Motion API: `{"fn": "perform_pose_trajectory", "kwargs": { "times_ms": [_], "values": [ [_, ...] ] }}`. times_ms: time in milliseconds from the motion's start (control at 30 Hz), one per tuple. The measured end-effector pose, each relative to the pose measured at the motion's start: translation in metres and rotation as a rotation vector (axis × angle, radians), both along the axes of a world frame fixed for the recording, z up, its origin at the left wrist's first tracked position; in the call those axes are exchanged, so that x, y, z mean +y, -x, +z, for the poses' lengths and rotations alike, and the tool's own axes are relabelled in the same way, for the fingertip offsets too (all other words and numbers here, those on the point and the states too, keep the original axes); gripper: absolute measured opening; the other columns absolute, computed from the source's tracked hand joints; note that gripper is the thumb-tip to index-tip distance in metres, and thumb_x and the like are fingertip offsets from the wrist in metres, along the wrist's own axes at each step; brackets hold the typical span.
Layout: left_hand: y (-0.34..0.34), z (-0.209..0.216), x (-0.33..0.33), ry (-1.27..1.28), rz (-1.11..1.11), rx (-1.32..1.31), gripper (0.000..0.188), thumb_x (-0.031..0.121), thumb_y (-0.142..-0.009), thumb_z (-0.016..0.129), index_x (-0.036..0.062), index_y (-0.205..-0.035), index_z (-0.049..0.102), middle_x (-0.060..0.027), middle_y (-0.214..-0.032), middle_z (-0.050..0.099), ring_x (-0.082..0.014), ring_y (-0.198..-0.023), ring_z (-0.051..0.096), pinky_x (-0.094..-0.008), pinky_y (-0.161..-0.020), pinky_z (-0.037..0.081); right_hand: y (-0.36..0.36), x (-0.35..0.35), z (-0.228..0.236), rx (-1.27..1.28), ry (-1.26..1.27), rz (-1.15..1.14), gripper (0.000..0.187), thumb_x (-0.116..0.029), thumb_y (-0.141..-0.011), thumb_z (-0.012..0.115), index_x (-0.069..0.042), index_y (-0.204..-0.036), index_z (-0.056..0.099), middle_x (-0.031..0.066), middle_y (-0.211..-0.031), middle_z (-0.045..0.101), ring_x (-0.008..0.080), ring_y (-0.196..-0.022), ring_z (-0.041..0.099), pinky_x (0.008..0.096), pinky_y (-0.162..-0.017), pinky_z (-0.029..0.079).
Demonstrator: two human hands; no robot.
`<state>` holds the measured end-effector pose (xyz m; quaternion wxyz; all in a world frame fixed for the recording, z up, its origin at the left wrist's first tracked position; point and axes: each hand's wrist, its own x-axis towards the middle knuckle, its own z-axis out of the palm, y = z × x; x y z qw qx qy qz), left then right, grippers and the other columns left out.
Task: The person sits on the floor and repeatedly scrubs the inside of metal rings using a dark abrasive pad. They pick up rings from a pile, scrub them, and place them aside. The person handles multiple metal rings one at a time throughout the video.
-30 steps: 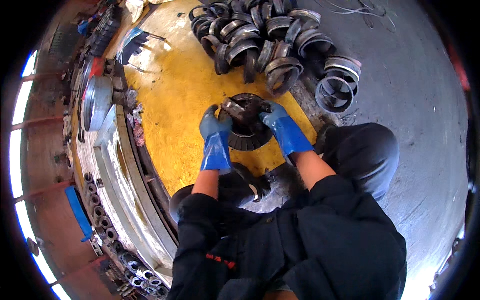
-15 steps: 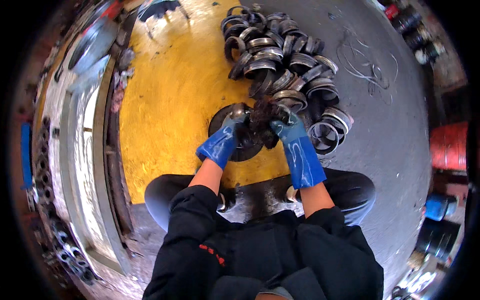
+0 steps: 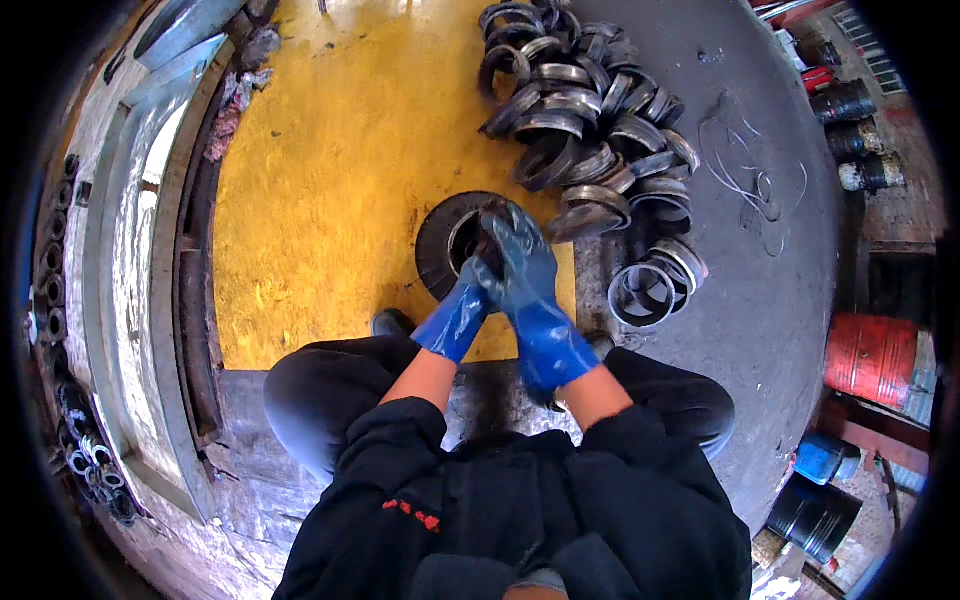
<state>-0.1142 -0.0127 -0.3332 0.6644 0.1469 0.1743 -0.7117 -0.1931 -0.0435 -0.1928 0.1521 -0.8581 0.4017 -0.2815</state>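
Observation:
My two hands, in long blue rubber gloves, are pressed together over the right side of a dark round disc (image 3: pixel 432 245) on the floor. The disc has a metal-rimmed opening at its middle. My right hand (image 3: pixel 522 255) lies on top, its fingers stretched forward and curled over. Underneath and to the left, my left hand (image 3: pixel 478 278) is partly covered by it. A dark brown, greasy-looking clump (image 3: pixel 489 250) shows between the gloves; most of it is hidden, and I cannot make out whether it is a rag or fibres.
A heap of metal rings (image 3: pixel 575 105) lies ahead and to the right, with a few rings (image 3: pixel 642 294) nearer me. Thin wire (image 3: pixel 755 180) coils on the grey floor beyond. A yellow floor sheet (image 3: pixel 330 200) stretches left to a metal frame (image 3: pixel 150 250). Drums (image 3: pixel 870 357) stand far right.
My hands were apart with the dark clump spread between them; now they are closed together around it. The right hand has moved left onto the left one. The whole view has shifted somewhat.

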Motion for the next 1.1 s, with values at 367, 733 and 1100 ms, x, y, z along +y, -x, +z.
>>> {"fn": "perform_pose_trajectory", "kwargs": {
  "times_ms": [367, 733, 1100],
  "values": [
    [0.005, 0.035, 0.011, 0.017, -0.456, -0.666, 0.028, 0.015, -0.091, 0.047, 0.0042, -0.113, 0.062, -0.0109, -0.106, 0.064, -0.0224, -0.097, 0.061, -0.038, -0.087, 0.051, -0.026, -0.143, -0.033, 0.167, -1.206, -0.203, 0.043, -0.041, -0.087, 0.062, -0.002, -0.104, 0.065, 0.0112, -0.091, 0.066, 0.0206, -0.082, 0.062, 0.0304, -0.071, 0.049],
    [0.006, 0.046, -0.006, -0.25, -0.277, -0.168, 0.038, 0.027, -0.101, 0.034, 0.0064, -0.126, 0.055, -0.0102, -0.126, 0.058, -0.024, -0.115, 0.055, -0.0384, -0.101, 0.043, -0.002, -0.041, 0.0, 0.034, -0.278, -0.126, 0.047, -0.024, -0.078, 0.071, -0.006, -0.12, 0.059, 0.0181, -0.12, 0.061, 0.0356, -0.114, 0.056, 0.0406, -0.095, 0.047],
    [0.016, -0.01, -0.009, -0.249, -0.39, 0.227, 0.029, 0.022, -0.093, 0.049, 0.0082, -0.114, 0.062, -0.0135, -0.114, 0.063, -0.0275, -0.109, 0.057, -0.0447, -0.101, 0.042, 0.0, -0.064, -0.016, 0.102, -0.491, -0.13, 0.049, -0.038, -0.081, 0.068, -0.007, -0.117, 0.059, 0.0187, -0.113, 0.063, 0.0328, -0.104, 0.062, 0.0384, -0.092, 0.048]
  ]
}}
